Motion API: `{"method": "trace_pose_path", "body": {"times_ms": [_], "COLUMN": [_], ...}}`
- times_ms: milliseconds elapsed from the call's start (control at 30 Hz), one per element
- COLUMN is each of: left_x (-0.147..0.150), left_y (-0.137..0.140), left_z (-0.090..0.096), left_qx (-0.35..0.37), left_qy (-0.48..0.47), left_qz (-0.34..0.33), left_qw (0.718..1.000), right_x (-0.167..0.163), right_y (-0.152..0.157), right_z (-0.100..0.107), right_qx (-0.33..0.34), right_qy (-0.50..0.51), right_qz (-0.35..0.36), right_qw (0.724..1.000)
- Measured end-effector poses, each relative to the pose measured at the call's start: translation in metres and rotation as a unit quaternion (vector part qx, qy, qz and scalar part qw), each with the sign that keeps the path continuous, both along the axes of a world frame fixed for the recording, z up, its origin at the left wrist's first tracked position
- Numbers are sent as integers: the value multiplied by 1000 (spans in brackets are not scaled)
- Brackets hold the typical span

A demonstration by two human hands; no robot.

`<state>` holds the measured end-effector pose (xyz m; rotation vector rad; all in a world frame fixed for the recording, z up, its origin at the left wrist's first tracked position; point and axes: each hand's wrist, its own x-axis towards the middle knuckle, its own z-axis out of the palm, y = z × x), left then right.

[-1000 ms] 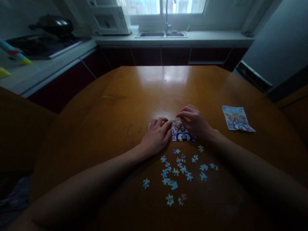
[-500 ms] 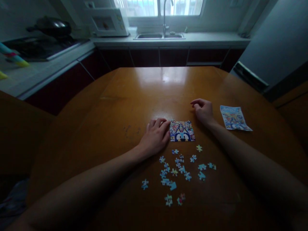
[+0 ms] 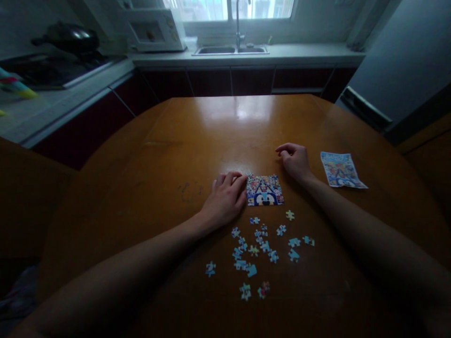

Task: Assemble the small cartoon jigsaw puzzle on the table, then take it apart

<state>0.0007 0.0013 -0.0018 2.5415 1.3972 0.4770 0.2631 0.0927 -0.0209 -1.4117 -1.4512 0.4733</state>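
Note:
A partly joined jigsaw puzzle (image 3: 265, 191) lies flat on the wooden table, with a blue dog face along its near side and an uneven far edge. My left hand (image 3: 228, 195) rests palm down against the puzzle's left edge, fingers stretched out and holding nothing. Beyond the puzzle's right corner, my right hand (image 3: 295, 160) lies on its side on the table, fingers loosely bent and apart, with nothing visible in it. Several loose puzzle pieces (image 3: 265, 246) are scattered on the near side of the puzzle, mostly light blue.
A creased printed sheet (image 3: 341, 170) lies to the right of my right hand. The wooden table (image 3: 197, 136) has a rounded outline. Behind it run a counter with a sink (image 3: 230, 49) and a microwave (image 3: 155, 29); a wok (image 3: 72, 38) sits on the stove at left.
The whole view has shifted slightly, so everything appears a little further left and up. Both hands, the puzzle and the loose pieces keep the same places on the table.

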Motion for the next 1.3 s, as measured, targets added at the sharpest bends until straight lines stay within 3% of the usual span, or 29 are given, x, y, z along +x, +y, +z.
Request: {"method": "trace_pose_path", "body": {"times_ms": [633,800,900,1033,1167,1300], "left_x": [0,0,0,-1,0,0], "left_y": [1,2,2,2,3,3], "left_z": [1,-1,-2,-4,-5,-4], "left_qx": [-1,6,11,20,17,20], "left_qy": [4,0,-4,-5,-2,-2], "left_qz": [0,-5,-7,-4,-6,-8], "left_qw": [1000,1000,1000,1000,1000,1000], "right_x": [-2,7,14,17,18,21], "right_y": [1,0,-20,-78,-136,-156], "right_z": [1,19,44,65,58,46], "right_qx": [-29,-84,-108,-131,-176,-173], "right_qy": [23,62,27,-137,-250,-286], "right_qz": [22,76,149,203,192,203], "right_qw": [999,992,983,961,932,920]}}
